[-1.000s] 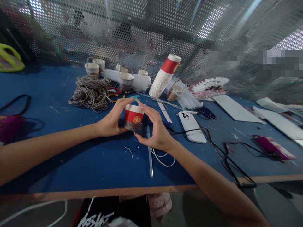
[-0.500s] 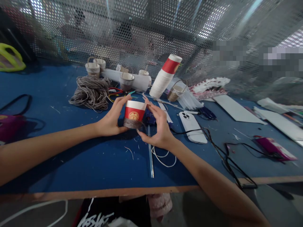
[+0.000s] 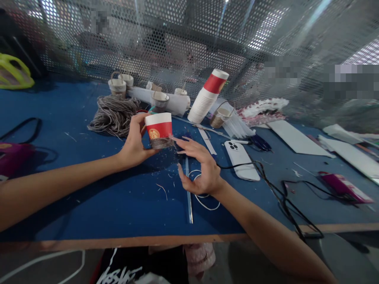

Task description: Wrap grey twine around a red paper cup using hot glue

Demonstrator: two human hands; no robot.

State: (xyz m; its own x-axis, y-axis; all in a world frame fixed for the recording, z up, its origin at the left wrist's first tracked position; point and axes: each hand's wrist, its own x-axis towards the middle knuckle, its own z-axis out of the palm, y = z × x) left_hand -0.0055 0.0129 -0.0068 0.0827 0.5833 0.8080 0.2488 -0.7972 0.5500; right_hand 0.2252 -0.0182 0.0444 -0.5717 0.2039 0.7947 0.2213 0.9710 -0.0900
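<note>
My left hand (image 3: 135, 138) grips a red and white paper cup (image 3: 161, 128) with a gold emblem, thumb near its base and fingers behind it. Grey-brown cord (image 3: 161, 143) is wound round the cup's lower part, and the cup tilts a little. My right hand (image 3: 199, 165) is just right of the cup with its fingers apart; one fingertip comes close to the cup's side, and whether it touches I cannot tell. Beneath the right hand lie a clear glue stick (image 3: 188, 201) and a loop of white cord (image 3: 209, 206). A dark blue object behind its fingers is mostly hidden.
A heap of grey cord (image 3: 114, 116) lies at the back left, near several cord-wrapped cups with handles (image 3: 160, 100). Behind stands a leaning stack of paper cups (image 3: 204, 102). On the right are a white phone (image 3: 241, 159), black cable (image 3: 266, 185) and white card (image 3: 299, 138).
The cup has moved left and up in my left hand, turning so its emblem faces further left. My right hand has come away from it, to the right and down.
</note>
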